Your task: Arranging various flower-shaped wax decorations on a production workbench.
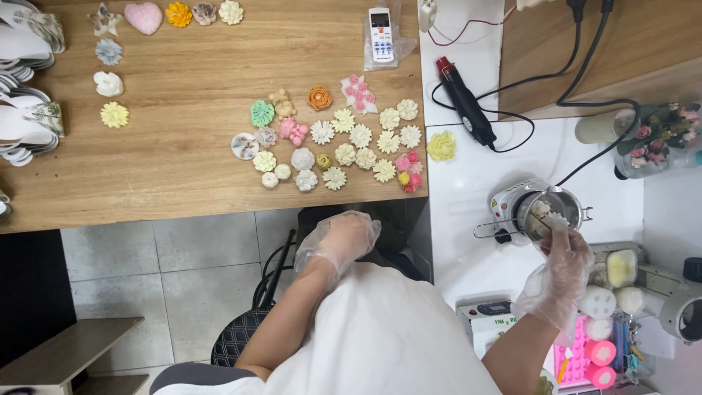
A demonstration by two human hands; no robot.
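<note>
My right hand point(561, 265), in a clear plastic glove, is over the steel melting pot point(574, 202) on the white counter and holds a white flower-shaped wax piece point(550, 215) at the pot's rim. My left hand point(338, 238), also gloved, hangs loosely curled below the wooden table's front edge and holds nothing. Several small wax flowers point(344, 146) in white, cream, pink, green and orange lie grouped on the wooden table point(183, 110).
A black and red heat gun point(463, 99) with its cable lies on the white counter point(468, 212). A yellow wax flower point(442, 145) sits at the counter's left edge. A remote control point(381, 34), a pink silicone mould point(585, 355), a small scale point(486, 320) and a flower vase point(654, 139) stand around.
</note>
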